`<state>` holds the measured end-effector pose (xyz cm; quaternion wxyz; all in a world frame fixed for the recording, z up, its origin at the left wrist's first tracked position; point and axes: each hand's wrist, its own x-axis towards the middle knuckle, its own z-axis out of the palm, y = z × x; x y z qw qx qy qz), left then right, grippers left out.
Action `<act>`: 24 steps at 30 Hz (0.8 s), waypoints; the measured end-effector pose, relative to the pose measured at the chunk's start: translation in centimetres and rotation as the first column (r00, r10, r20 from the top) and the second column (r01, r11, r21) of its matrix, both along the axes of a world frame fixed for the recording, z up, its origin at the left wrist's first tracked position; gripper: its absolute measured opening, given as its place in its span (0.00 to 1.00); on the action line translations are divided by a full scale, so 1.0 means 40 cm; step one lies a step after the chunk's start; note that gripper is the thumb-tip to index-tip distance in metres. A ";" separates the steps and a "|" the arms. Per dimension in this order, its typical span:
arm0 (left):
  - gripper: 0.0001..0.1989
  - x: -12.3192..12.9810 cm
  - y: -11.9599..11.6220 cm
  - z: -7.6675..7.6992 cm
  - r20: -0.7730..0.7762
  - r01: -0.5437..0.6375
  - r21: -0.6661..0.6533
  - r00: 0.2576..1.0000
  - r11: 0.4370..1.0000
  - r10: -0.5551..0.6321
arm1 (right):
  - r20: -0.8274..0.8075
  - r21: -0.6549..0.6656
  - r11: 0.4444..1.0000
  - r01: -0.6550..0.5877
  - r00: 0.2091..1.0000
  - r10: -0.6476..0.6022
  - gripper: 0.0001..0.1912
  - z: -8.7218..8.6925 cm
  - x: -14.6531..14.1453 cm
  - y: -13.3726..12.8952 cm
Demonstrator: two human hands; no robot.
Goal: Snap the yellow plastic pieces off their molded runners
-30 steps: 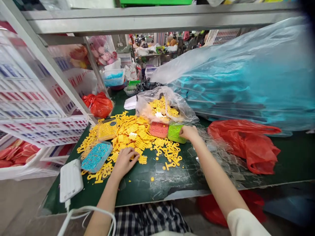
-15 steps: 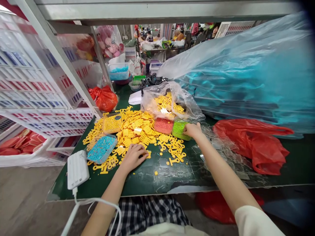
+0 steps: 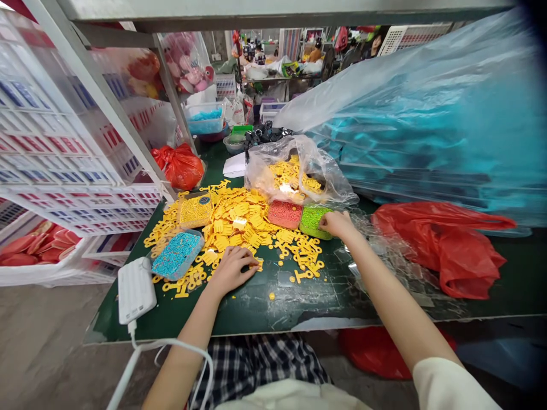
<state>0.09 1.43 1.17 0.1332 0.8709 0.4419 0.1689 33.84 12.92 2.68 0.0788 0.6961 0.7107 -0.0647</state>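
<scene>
My left hand (image 3: 235, 270) rests low over the table at the near edge of a heap of yellow plastic pieces (image 3: 237, 219). Its thumb and forefinger close on one small yellow plastic piece (image 3: 260, 263). Over on the right, my right hand (image 3: 337, 224) dips its bent, pinched fingertips into a clear box of green beads (image 3: 311, 218); what they grip is hidden. Against that box stands a box of red beads (image 3: 284, 214). Left of the heap are a box of yellow beads (image 3: 194, 212) and a tilted box of blue beads (image 3: 177, 254).
A clear bag of yellow pieces (image 3: 294, 171) lies behind the bead boxes. On the right are a red plastic bag (image 3: 444, 245) and a large bag of blue material (image 3: 427, 136). A white power bank (image 3: 137, 290) with a cable sits left, below a metal shelf post (image 3: 98, 97).
The view has shifted slightly. My right hand's fingertips stay at the green bead box, and my left hand keeps its place beside the yellow heap.
</scene>
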 end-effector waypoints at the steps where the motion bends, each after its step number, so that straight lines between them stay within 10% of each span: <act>1: 0.08 0.000 0.000 0.001 -0.002 0.001 -0.006 1.000 1.000 -0.001 | -0.003 0.005 1.000 -0.003 1.000 0.003 0.07 0.000 0.000 -0.003; 14: 0.11 -0.004 -0.001 -0.004 0.026 -0.010 0.009 1.000 1.000 0.010 | -0.178 0.294 0.935 -0.197 0.950 0.256 0.08 0.061 -0.095 -0.130; 20: 0.09 0.003 -0.005 -0.005 0.017 0.028 0.008 0.999 1.000 -0.028 | -0.422 0.412 0.832 -0.371 0.732 0.535 0.06 -0.016 -0.267 -0.291; 24: 0.10 -0.008 -0.002 -0.008 0.049 -0.026 0.046 0.998 0.999 0.024 | -0.417 0.447 0.814 -0.370 0.719 0.556 0.05 -0.069 -0.338 -0.333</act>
